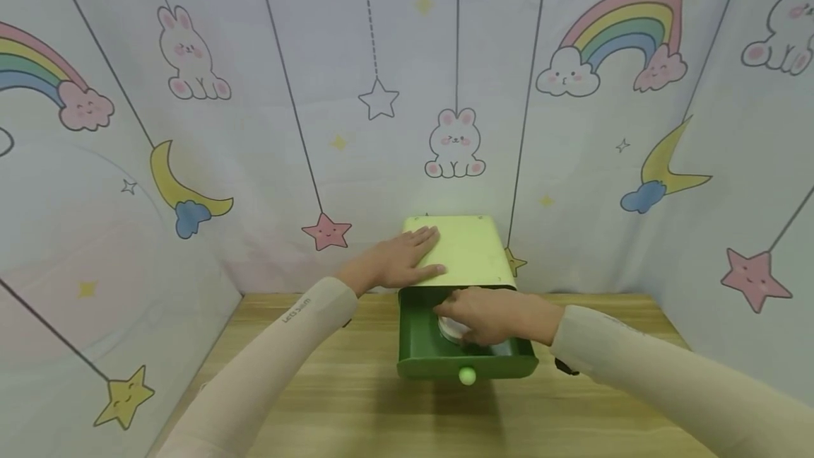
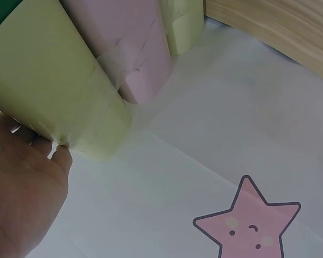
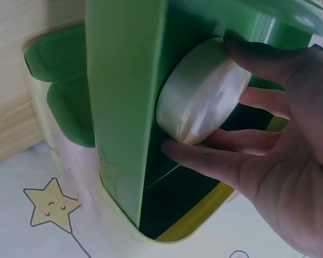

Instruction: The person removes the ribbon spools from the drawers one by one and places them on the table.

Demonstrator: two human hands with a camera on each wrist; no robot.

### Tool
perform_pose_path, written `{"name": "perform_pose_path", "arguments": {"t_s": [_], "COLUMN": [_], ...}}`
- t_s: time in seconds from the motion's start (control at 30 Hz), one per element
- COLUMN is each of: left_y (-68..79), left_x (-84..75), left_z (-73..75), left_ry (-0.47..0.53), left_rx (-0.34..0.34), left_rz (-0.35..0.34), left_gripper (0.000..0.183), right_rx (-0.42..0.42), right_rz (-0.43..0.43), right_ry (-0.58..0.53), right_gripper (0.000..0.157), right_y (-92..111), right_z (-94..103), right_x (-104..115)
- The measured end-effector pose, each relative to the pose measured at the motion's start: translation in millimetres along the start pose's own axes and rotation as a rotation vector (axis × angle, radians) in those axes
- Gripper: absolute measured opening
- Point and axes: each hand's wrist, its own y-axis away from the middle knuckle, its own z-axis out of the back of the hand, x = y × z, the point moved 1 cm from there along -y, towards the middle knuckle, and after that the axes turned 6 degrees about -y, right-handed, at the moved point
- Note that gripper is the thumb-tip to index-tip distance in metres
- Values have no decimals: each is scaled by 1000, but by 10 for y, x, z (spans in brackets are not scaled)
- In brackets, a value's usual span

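One round white disc (image 3: 210, 105), squat, glossy-faced, was inside the green drawer (image 1: 432, 368). Right hand (image 1: 486, 313), over the drawer: thumb and fingers gripped the disc's edge. Left hand (image 1: 405, 260), behind the drawer: lay, fingers extended, on the yellow cabinet (image 1: 473, 253).

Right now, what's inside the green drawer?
A round white thing, held by the right hand. The hand hides some of the drawer; the yellow box covers its back, so I can't see there.
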Motion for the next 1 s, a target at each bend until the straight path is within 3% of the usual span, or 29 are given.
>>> {"name": "perform_pose_path", "arguments": {"t_s": [0.3, 0.6, 1.0], "left_y": [-12, -6, -14], "left_x": [6, 3, 11], "left_z": [6, -6, -8], "left_ry": [4, 25, 26], "left_rx": [2, 14, 16], "left_rz": [9, 10, 12], "left_gripper": [92, 93, 93], "right_rx": [37, -29, -56], "right_rz": [-9, 21, 13], "right_ry": [-16, -107, -143], "right_gripper": [59, 57, 58], "right_y": [36, 162, 300], "right_z": [83, 200, 323], "right_x": [17, 14, 81]}}
